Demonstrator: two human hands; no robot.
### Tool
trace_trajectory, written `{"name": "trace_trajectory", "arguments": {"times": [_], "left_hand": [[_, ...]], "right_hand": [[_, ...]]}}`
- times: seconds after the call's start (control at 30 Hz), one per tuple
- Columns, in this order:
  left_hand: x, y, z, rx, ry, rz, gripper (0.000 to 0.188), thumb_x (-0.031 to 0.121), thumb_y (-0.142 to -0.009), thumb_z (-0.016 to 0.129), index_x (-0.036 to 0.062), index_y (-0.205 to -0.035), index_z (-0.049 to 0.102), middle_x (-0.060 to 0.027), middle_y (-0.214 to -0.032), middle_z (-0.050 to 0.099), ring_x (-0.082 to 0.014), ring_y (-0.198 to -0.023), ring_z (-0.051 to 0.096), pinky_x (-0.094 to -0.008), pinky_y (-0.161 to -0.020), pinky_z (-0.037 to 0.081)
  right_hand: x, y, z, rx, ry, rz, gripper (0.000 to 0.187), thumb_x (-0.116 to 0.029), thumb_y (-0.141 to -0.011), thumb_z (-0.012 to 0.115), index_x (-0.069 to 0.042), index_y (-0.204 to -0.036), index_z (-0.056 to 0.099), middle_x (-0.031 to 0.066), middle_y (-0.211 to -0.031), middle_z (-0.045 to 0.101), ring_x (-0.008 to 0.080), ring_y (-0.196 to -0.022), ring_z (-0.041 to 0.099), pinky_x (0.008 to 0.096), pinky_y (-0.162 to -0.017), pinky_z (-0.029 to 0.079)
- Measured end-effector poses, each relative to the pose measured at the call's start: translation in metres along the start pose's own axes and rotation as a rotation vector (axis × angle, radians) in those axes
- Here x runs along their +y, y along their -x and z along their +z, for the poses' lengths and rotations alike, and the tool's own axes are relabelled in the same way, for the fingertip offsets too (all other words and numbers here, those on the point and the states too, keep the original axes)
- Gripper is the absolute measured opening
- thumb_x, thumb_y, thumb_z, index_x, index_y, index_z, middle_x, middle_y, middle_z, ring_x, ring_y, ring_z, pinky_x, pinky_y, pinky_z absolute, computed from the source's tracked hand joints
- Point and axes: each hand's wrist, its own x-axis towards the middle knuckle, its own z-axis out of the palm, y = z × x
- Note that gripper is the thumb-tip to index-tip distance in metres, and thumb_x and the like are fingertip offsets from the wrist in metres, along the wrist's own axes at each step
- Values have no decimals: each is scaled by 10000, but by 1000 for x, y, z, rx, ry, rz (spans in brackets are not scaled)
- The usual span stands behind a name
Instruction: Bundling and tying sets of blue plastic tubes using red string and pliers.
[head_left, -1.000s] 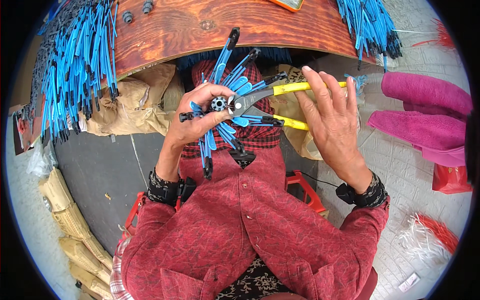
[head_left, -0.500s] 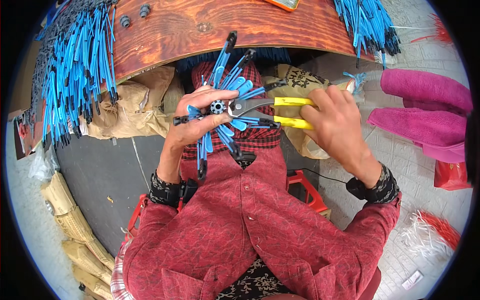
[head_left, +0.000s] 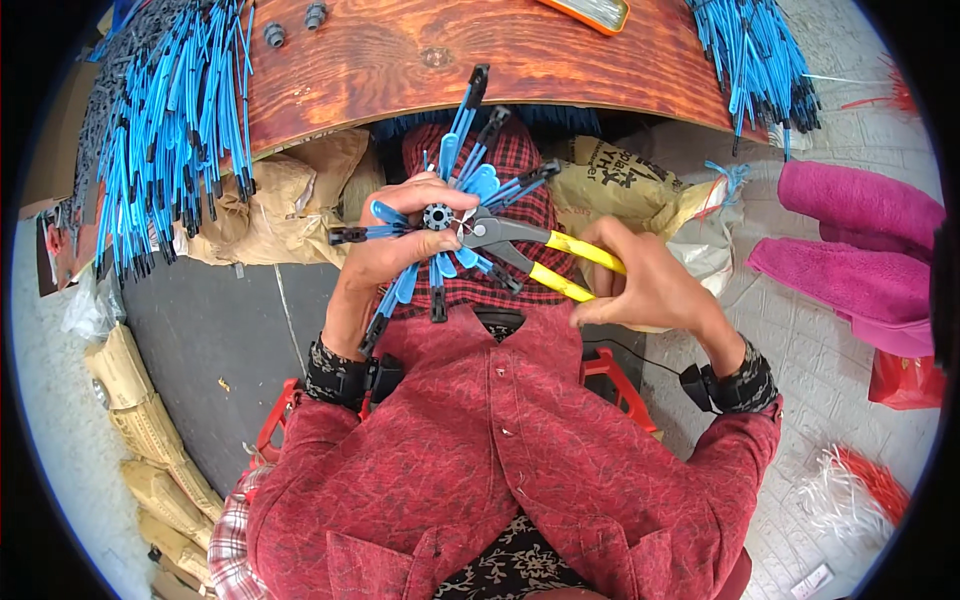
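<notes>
My left hand [head_left: 385, 245] is closed on a round black hub [head_left: 437, 216], with thumb and forefinger on either side of it. Blue plastic arms [head_left: 482, 181] with black clip-like tips fan out from the hub around that hand. A pair of pliers [head_left: 503, 232] with grey jaws and yellow grips is in my right hand [head_left: 665, 285], the fingers wrapped about its handles. Its jaws reach the right side of the hub, between my left thumb and forefinger. A thin pale bit shows at the jaw tip, too small to name.
Ahead is a wooden table [head_left: 350, 75] with two small grey fittings [head_left: 295, 25] and an orange-rimmed tray [head_left: 620, 22]. Bundles of blue strips [head_left: 170, 150] hang over its left and right ends. Sacks [head_left: 615, 185] stand beneath. Magenta cloths [head_left: 850, 200] lie at right.
The pliers have tilted, their handles now angling down to the right. My right hand has turned and lowered with them. The blue arms have rotated slightly, while my left hand keeps its hold.
</notes>
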Motion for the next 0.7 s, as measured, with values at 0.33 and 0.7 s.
{"name": "trace_trajectory", "arguments": {"times": [0.33,0.7], "left_hand": [[-8,0,9,100,-28,67,422,104,-748,837,-5,-1137,716,-67,-906,669,-174,-885,608,-304,-777,471],[-78,49,-60,495,67,-78,206,217,-975,575,45,-1079,617,-57,-950,638,-165,-846,612,-327,-744,530]], "right_hand": [[8,8,2,484,508,-435,516,-247,-709,823,-44,-1129,601,117,-954,661,294,-763,677,384,-638,548],[102,27,-3,301,239,-19,350,-225,-811,723,-3,-1056,610,186,-892,688,288,-759,691,375,-675,541]]}}
